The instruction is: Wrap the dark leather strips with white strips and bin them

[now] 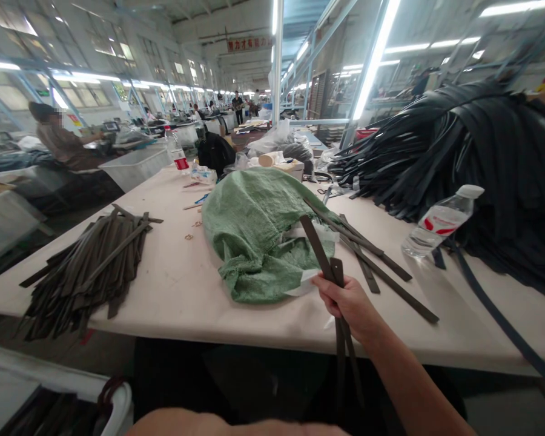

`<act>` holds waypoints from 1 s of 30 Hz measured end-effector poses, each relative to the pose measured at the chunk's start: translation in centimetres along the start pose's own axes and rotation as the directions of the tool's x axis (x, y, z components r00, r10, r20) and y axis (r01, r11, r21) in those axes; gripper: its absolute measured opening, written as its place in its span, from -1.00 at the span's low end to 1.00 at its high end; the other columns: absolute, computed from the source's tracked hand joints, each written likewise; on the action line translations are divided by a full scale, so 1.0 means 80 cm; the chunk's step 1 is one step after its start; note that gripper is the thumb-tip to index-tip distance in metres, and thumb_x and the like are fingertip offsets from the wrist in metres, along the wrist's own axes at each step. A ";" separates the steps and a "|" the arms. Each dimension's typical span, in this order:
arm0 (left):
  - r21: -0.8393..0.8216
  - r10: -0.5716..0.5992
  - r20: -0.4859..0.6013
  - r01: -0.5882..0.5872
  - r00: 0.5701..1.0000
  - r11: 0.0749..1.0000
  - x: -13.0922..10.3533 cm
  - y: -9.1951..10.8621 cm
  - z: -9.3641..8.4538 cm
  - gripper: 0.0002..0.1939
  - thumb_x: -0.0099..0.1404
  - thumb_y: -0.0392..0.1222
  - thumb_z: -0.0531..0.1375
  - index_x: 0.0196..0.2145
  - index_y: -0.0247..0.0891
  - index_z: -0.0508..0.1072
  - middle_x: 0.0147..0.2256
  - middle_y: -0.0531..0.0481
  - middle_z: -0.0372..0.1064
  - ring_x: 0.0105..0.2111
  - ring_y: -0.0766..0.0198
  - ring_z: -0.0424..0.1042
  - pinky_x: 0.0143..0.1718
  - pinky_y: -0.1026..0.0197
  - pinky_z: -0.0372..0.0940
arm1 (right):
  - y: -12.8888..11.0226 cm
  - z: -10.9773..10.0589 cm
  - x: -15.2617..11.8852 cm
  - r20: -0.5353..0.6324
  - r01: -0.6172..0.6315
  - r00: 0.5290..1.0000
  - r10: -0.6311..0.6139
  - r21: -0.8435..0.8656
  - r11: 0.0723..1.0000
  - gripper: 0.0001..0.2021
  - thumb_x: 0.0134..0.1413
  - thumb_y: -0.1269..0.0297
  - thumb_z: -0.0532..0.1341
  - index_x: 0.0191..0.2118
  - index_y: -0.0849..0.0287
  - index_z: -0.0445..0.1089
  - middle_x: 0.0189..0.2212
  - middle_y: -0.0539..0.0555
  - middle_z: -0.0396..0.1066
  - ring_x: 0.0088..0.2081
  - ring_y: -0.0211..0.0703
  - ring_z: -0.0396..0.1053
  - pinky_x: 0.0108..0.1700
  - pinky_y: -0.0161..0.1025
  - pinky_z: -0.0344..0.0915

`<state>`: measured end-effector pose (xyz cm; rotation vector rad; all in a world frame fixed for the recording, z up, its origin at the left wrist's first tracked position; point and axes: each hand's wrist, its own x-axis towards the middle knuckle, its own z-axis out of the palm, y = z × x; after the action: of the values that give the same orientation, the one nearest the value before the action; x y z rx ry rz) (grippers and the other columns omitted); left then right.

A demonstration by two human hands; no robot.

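Note:
My right hand (343, 300) is closed round dark brown strips (317, 245) that cross each other, their lower ends hanging past the table's front edge. Its fingertips are beside the white lining at the mouth of a green woven sack (258, 224). More strips (390, 281) stick out of the sack and lie on the table to the right. A big heap of similar strips (95, 266) rests at the table's left. Along the bottom edge an arm or skin shows, but the fingers of my left hand are out of sight.
A plastic bottle (442, 221) stands tilted in view at the right, before a large pile of black straps (463, 151). Another bottle (177, 151) is at the far left. A white bin (118, 406) sits lower left; a person (61, 136) is beyond.

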<state>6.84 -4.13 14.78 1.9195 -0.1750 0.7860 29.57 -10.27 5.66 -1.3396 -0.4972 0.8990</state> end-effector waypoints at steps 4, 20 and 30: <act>0.107 -0.143 -0.136 0.158 0.980 0.982 0.026 -0.044 -0.003 -0.80 0.11 0.14 0.28 -0.35 0.07 0.58 -0.36 0.04 0.52 -0.29 0.08 0.48 -0.15 0.02 0.35 | -0.007 -0.003 -0.006 0.017 0.009 1.000 -0.009 -0.023 1.000 -0.63 -0.18 0.04 0.41 -0.42 0.24 0.35 -0.77 -0.19 0.08 -0.74 -0.47 -0.12 -0.72 -0.43 -0.25; -0.499 -0.743 0.015 0.649 0.669 0.574 0.034 -0.192 0.042 -0.71 0.02 -0.02 0.37 -0.50 -0.35 0.52 -0.50 -0.03 0.44 -0.47 0.30 0.36 -0.30 0.27 0.25 | -0.017 -0.023 -0.015 0.033 0.104 0.995 -0.099 -0.240 0.965 -0.45 0.05 -0.23 0.17 -0.26 0.27 0.44 -0.71 -0.11 0.19 -0.72 -0.42 -0.04 -0.69 -0.39 -0.18; -0.904 -0.833 -0.115 0.291 0.540 0.313 0.070 -0.197 0.028 -0.74 0.08 -0.12 0.39 -0.34 -0.33 0.49 -0.35 -0.05 0.50 -0.42 0.32 0.49 -0.31 0.28 0.40 | 0.033 -0.086 -0.103 -0.140 0.092 0.968 -0.209 -0.577 0.812 -0.55 0.12 -0.15 0.14 -0.45 0.18 0.41 -0.70 -0.06 0.24 -0.70 -0.30 0.18 -0.67 -0.37 0.11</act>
<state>19.24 2.68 5.56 0.6240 0.5150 0.5471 29.29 -21.01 3.21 -1.8812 -0.7426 0.4831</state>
